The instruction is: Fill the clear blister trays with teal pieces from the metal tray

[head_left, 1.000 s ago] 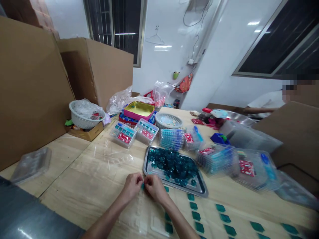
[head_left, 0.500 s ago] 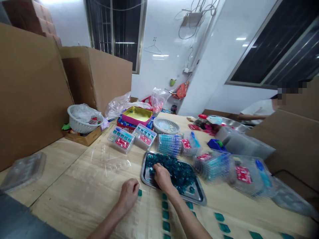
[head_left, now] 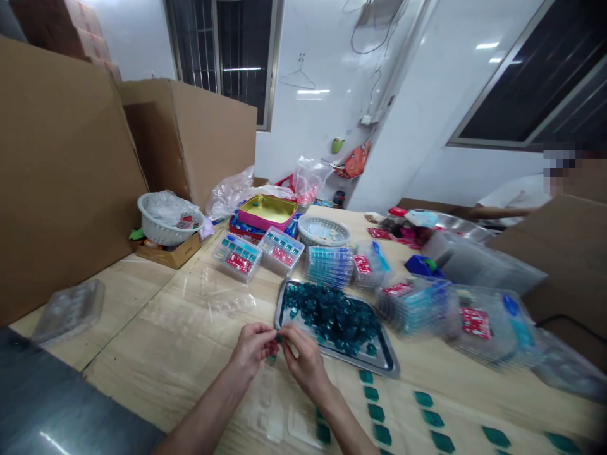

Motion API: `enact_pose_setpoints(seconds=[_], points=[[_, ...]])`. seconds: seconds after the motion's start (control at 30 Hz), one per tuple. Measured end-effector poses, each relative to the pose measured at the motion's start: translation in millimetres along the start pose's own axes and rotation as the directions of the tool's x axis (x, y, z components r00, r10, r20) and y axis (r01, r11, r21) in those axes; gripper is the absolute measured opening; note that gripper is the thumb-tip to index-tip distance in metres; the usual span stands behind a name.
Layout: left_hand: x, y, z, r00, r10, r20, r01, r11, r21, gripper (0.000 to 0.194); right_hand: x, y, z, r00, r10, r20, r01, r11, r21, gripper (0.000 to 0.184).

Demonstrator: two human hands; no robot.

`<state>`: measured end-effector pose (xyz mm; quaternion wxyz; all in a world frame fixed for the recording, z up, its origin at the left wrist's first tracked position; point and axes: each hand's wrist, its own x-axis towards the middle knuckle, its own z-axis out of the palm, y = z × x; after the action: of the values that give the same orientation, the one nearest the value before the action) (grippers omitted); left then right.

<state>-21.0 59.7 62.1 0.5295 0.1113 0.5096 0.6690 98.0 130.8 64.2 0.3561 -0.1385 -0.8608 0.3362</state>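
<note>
My left hand and my right hand meet just in front of the metal tray. Their fingertips pinch together on a small teal plastic piece, mostly covered by the fingers. A heap of glossy teal pieces fills much of the tray. Under my hands lies a clear plastic blister tray, with another teal piece showing just below my left fingers. To the right, rows of teal pieces lie spaced out in the foreground.
Behind the tray stand clear cases with red cards, stacked clear trays, a pink-and-gold tin and a white basket. Cardboard boxes border the left. More stacked cases sit at right. A person's white sleeve shows behind.
My right hand has left the heap in the tray and come toward me to meet my left hand. Both now pinch a teal piece. The view has shifted slightly.
</note>
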Motion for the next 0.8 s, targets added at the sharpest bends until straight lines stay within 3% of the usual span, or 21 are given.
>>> enact_pose_setpoints(seconds=[0.07,0.13,0.2,0.27,0.33,0.47,0.57,0.63,0.73,0.8], points=[[-1,2,-3.1,1.000,-0.016,0.007,0.016,1.000,-0.018,0.032,-2,1,2,0.998,0.060,-0.006,-0.059,0.995,0.079,0.015],[-2,4,-5.1,1.000,-0.016,0.015,0.016,1.000,-0.006,0.027,-3,3,5,0.970,0.243,0.006,-0.236,0.938,0.255,0.009],[-4,7,-5.8,1.000,-0.011,0.021,0.010,1.000,0.015,0.025,-3,6,6,0.885,0.451,0.114,-0.449,0.767,0.458,0.018],[-4,9,-5.6,0.999,0.010,0.031,-0.013,0.997,0.082,0.023,-2,7,6,0.782,0.565,0.264,-0.598,0.559,0.575,0.027],[-4,10,-5.3,0.998,0.039,0.046,-0.047,0.981,0.186,0.022,0,8,5,0.714,0.610,0.344,-0.660,0.422,0.621,0.032],[-4,15,-7.6,0.995,0.044,0.089,-0.070,0.949,0.308,0.020,3,6,2,0.653,0.646,0.395,-0.688,0.288,0.666,0.033],[-6,16,-13.4,0.993,0.003,0.118,-0.047,0.927,0.372,0.021,1,6,4,0.630,0.647,0.429,-0.713,0.264,0.649,0.031],[-8,13,-18.4,0.992,-0.024,0.120,-0.030,0.904,0.426,0.020,-3,7,7,0.610,0.662,0.435,-0.746,0.296,0.597,0.029],[-8,3,-24.8,0.995,-0.035,0.098,-0.022,0.852,0.523,0.015,-10,9,15,0.591,0.682,0.432,-0.798,0.411,0.441,0.020],[-7,-4,-27.0,0.997,-0.020,0.076,-0.030,0.799,0.601,0.010,-15,8,19,0.623,0.668,0.406,-0.782,0.551,0.292,0.012]])
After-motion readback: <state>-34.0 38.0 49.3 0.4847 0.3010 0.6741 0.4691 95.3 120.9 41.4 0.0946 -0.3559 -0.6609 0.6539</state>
